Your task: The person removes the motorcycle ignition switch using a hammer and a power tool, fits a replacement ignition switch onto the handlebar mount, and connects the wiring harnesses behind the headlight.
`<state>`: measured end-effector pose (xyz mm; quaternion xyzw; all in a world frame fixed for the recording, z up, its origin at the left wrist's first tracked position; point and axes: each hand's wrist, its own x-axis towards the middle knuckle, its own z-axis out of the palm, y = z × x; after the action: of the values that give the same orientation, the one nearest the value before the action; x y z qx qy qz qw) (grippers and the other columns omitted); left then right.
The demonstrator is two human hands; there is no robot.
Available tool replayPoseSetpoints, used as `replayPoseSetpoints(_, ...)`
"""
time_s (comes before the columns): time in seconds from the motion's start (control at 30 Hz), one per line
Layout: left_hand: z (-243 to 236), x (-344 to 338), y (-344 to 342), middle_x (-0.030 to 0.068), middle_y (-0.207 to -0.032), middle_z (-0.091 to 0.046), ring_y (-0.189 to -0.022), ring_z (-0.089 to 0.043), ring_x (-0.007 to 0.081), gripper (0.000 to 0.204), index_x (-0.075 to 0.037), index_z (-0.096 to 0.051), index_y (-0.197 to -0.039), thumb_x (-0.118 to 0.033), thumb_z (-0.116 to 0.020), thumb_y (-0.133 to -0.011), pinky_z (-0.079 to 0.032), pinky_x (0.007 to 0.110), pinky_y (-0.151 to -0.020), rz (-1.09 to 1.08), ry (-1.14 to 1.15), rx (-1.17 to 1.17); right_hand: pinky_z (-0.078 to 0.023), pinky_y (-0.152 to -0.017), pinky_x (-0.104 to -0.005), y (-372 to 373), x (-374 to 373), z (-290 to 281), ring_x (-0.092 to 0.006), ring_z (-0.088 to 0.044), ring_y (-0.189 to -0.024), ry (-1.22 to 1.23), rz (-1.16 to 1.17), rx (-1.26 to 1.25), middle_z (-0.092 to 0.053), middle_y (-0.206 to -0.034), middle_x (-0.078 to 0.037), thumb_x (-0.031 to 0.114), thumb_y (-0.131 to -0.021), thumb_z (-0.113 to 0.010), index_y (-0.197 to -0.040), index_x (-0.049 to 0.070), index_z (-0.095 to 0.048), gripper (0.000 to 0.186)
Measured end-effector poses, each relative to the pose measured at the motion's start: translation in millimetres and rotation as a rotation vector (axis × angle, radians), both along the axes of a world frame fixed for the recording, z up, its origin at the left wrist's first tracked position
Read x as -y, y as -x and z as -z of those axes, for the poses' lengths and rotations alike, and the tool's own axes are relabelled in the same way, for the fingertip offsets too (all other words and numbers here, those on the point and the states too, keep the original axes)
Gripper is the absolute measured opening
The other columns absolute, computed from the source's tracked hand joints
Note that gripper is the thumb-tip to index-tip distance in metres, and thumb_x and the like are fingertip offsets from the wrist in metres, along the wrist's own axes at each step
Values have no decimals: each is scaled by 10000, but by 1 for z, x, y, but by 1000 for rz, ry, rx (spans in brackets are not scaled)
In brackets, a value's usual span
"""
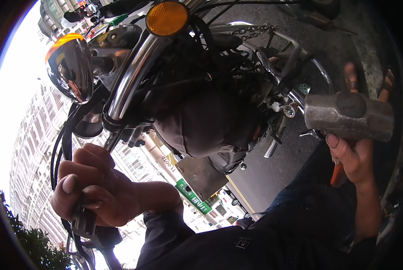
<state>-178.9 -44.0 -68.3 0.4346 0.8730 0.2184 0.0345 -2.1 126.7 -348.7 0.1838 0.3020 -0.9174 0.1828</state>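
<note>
My left hand (104, 186) is closed around a dark metal bar (84, 222) at the lower left, beside the motorcycle's handlebar and black cables. At the right my right hand (354, 162) grips a heavy, worn steel hammer head (370, 119) from below, with an orange handle (337, 175) showing under my fingers. The motorcycle fills the upper middle, with a chrome fork tube (125, 90), an orange round reflector (167, 19), a chrome turn signal (68, 72) and a dark covered body (197, 126).
A chain (255, 31) and chrome bars lie at the upper right over dark pavement (260, 175). Blurred skin-coloured shapes show behind the hammer, too unclear to name. Tall buildings (30, 135), a green sign, parked vehicles and foliage (26, 243) appear beyond the motorcycle.
</note>
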Motion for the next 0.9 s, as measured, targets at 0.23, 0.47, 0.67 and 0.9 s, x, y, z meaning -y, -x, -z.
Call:
replayPoseSetpoints(0.23, 8, -1, -2, 67, -655, -467, -531, -390, 141, 162, 63, -557, -1042, -30, -523, -914, -328, 277, -482, -165, 24, -66, -461, -915, -301, -6, -3, -2, -166, -583, -1032, -36, -27, 43, -583, -1152, -102, 88, -842, -697, -1272, -25, -476, 497)
replayPoseSetpoints(0.47, 15, 14, 7, 57, -674, -477, -552, -402, 124, 106, 38, -565, -982, -51, -532, -937, -350, 255, -515, -268, 26, -73, -397, -537, -221, -13, 2, 0, -80, -491, -608, -131, -61, 5, -547, -799, -39, 161, -881, -626, -1447, -5, -228, 711)
replayPoseSetpoints(0.67, 14, 15, 14, 49, -677, -533, -550, -453, 91, 282, 72, -581, -1081, -139, -646, -906, -358, 228, -499, -240, -80, 5, -462, -951, -331, 2, -7, -21, -179, -606, -1028, -126, 11, -73, -600, -1152, -110, 105, -853, -700, -1251, -27, -494, 467)
replayPoseSetpoints(0.9, 8, 1, 1, 52, -853, -674, -701, -563, 67, 209, 17, -653, -1045, -66, -690, -856, -423, 206, -648, -514, 60, -27, -462, -959, -403, 58, -16, -98, -251, -623, -1033, -880, 179, -882, -626, -1154, -107, 197, -784, -761, -1175, 37, -597, 453)
